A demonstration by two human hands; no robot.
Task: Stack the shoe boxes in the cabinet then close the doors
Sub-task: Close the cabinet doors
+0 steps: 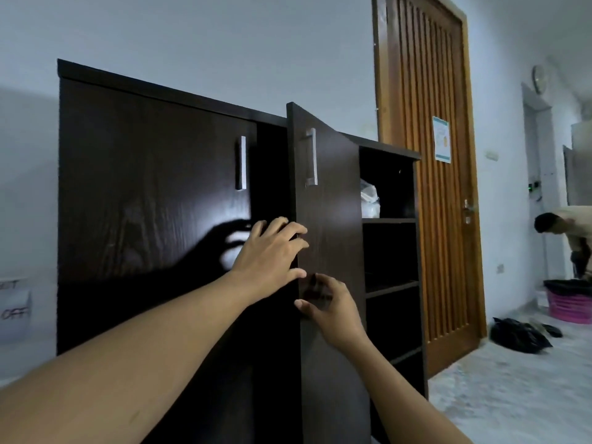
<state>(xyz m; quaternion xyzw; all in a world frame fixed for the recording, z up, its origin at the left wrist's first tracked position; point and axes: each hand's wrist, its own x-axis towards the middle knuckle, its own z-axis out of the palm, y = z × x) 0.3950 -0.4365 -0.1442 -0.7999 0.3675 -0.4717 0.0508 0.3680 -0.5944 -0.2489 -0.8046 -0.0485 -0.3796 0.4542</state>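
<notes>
A dark brown cabinet (153,91) fills the left and middle of the view. Its left door (144,193) is nearly flush, with a silver handle (242,163). The right door (330,219) stands partly open, edge toward me, and carries its own silver handle (311,157). My left hand (272,251) curls its fingers over that door's free edge. Just below, my right hand (330,307) presses on the door's face with fingers spread. Behind the door, dark shelves (389,221) show. No shoe boxes are visible.
A white plastic bag (368,200) lies on the top shelf. A wooden room door (429,187) stands right of the cabinet. On the floor at right are black bags (515,338) and a pink basket (568,306), with a person (567,225) bending over it.
</notes>
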